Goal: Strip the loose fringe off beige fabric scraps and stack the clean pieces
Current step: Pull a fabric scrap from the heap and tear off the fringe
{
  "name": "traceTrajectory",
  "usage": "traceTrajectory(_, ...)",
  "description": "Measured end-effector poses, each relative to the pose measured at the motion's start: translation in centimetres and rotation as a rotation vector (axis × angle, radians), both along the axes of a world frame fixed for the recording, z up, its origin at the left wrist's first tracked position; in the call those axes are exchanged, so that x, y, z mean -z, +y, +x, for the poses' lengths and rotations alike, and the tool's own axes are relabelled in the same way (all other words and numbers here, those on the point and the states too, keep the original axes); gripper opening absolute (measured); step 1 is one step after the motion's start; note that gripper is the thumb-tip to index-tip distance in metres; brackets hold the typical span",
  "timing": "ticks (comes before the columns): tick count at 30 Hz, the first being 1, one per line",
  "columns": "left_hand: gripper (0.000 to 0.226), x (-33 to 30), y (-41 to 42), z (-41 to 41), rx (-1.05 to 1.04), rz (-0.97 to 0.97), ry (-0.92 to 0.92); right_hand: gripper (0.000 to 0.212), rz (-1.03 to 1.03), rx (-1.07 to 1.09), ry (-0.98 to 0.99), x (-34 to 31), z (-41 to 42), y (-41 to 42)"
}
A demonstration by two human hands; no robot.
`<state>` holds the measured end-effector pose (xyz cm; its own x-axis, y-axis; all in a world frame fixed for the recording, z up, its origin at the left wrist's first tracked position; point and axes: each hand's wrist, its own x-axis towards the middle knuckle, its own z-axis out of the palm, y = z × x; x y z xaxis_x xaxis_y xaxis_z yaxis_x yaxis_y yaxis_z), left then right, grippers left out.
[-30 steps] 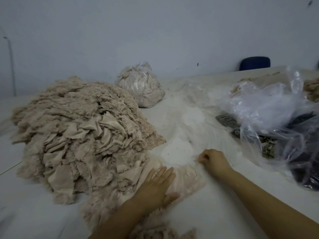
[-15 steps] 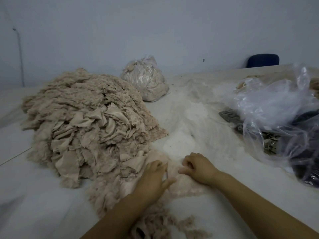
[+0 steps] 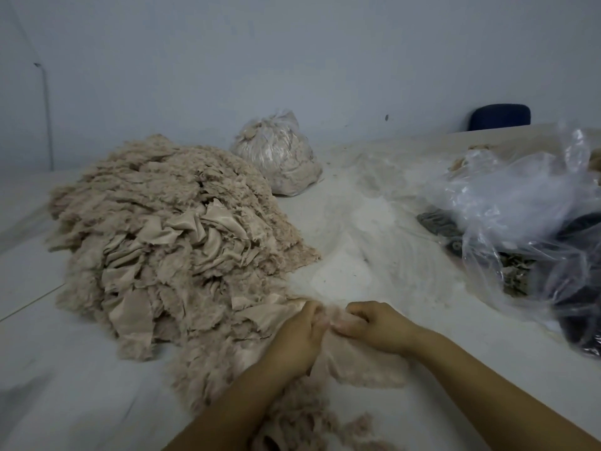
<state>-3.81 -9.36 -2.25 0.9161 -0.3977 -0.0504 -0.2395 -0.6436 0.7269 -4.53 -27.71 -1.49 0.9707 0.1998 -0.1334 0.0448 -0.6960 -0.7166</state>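
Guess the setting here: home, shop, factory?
Probably a small textile workroom. A big heap of frayed beige fabric scraps covers a long white worktable, with a tied clear plastic bag of beige scraps and loose clear plastic bags behind.

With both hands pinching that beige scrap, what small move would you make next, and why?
Probably draw the right hand away to the right while the left hand pins the scrap: both pinch its fuzzy top edge close together, so pulling apart should strip the fringe.
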Motion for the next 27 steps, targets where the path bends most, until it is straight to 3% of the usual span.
traceTrajectory(3,0.031,0.0,-0.9,0.9,0.071,0.095,0.004,0.037,0.124,-0.002,-0.002,-0.2,0.2,1.1)
traceTrajectory(5,0.028,0.2,-0.8,1.9,0.079,0.309,-0.106,0.041,0.211,0.068,-0.061,-0.2,0.2,1.1)
traceTrajectory(7,0.029,0.0,0.2,2.9,-0.009,0.506,-0.191,0.038,0.307,0.204,-0.105,-0.2,0.1,0.0)
traceTrajectory(8,0.031,-0.1,0.8,3.4,-0.065,0.511,-0.202,0.037,0.349,0.281,-0.113,-0.1,0.0,-0.7)
traceTrajectory(12,0.033,-1.7,0.0,3.0,-0.066,0.106,0.011,0.033,0.359,0.415,-0.121,0.3,0.4,-1.0)
traceTrajectory(14,0.031,-1.9,-1.5,2.1,-0.012,0.009,0.157,0.035,0.414,0.435,-0.125,0.4,0.9,-0.3)
traceTrajectory(17,0.036,-1.7,-2.4,1.6,-0.038,-0.259,0.402,0.041,0.501,0.333,0.016,-0.7,0.9,-0.7)
traceTrajectory(20,0.039,-1.7,-2.4,1.6,-0.005,-0.285,0.369,0.037,0.495,0.180,0.151,-1.4,0.8,-0.3)
traceTrajectory(24,0.042,-1.6,-1.5,1.8,-0.076,-0.292,0.319,0.024,0.563,0.383,-0.011,-0.9,1.4,0.6)
traceTrajectory(27,0.038,-1.9,0.1,2.5,-0.230,-0.395,0.395,0.016,0.775,0.491,0.037,-0.7,1.3,-0.2)
